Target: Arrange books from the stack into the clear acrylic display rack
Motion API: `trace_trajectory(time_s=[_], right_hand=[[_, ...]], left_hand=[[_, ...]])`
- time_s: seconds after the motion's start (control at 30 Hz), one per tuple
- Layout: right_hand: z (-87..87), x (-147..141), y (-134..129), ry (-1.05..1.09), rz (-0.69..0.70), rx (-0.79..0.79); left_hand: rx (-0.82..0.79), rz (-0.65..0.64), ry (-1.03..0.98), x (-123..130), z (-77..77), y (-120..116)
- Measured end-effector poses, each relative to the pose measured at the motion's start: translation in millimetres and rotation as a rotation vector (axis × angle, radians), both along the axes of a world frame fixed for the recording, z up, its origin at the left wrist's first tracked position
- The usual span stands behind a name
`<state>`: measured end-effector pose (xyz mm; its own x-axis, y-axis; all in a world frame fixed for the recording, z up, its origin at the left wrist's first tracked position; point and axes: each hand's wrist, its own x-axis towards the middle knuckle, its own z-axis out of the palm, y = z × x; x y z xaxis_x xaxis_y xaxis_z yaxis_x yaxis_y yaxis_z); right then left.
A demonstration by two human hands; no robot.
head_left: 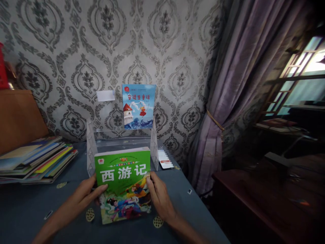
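Observation:
A green picture book [124, 186] with white Chinese characters and cartoon figures on its cover is held up in front of me, front cover facing me. My left hand [87, 195] grips its left edge, thumb on the cover. On the opposite edge my right hand [159, 195] is closed, with its thumb at the cover's side. Behind the book stands a clear plastic rack [90, 147], its lower front partly hidden. A blue book [139, 106] with red characters stands upright at the rack's upper right. Left of it, a small white label [106, 96] shows above the rack.
A stack of thin books [38, 161] lies on the left of the blue-covered table [198, 217], before a brown board [20, 118]. Right of the rack lies a white card [165, 161], partly blurred out. A tied purple curtain [220, 95] hangs beyond the table's right edge.

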<state>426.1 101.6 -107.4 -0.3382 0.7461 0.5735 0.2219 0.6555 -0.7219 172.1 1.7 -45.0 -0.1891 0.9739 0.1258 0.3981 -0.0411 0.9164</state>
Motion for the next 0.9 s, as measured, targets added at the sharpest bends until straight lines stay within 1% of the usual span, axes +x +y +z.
trace_trajectory(time_s=[0.13, 0.23, 0.3, 0.43, 0.53, 0.6, 0.67, 0.73, 0.8, 0.83, 0.9], right_hand=[[24.2, -6.2, 17.8, 0.040, 0.072, -0.024], [48.2, -12.1, 32.6, 0.070, 0.099, 0.010], [64.8, -15.7, 41.9, 0.066, 0.112, 0.030], [95.0, -20.4, 56.1, 0.017, 0.189, 0.069], [111.2, -19.3, 62.1, -0.012, 0.273, 0.033], [117.4, -14.5, 65.1, -0.035, 0.372, -0.020], [119.6, -6.4, 68.2, -0.092, 0.514, -0.075], [117.7, 2.5, 71.6, -0.198, 0.684, -0.139], [112.8, 8.8, 74.8, -0.318, 0.822, -0.203], [109.8, 10.4, 76.2, -0.359, 0.862, -0.226], [104.1, 10.1, 77.9, -0.375, 0.875, -0.238]], left_hand=[[0.050, -0.020, -0.046, 0.9, 22.0, 16.5], [0.060, 0.034, -0.137, -1.2, 43.4, 29.8], [0.070, 0.069, -0.161, -3.0, 58.8, 36.3], [0.134, 0.114, -0.105, -6.8, 86.5, 41.0], [0.182, 0.141, -0.075, -11.7, 97.9, 38.7], [0.129, 0.146, -0.081, -16.5, 98.9, 36.6], [0.015, 0.118, -0.113, -21.7, 95.1, 35.5], [-0.088, 0.030, -0.161, -25.6, 87.9, 36.4], [-0.145, -0.080, -0.202, -27.0, 79.3, 39.2], [-0.165, -0.124, -0.209, -26.9, 75.2, 40.9], [-0.209, -0.163, -0.166, -26.6, 68.1, 44.0]])
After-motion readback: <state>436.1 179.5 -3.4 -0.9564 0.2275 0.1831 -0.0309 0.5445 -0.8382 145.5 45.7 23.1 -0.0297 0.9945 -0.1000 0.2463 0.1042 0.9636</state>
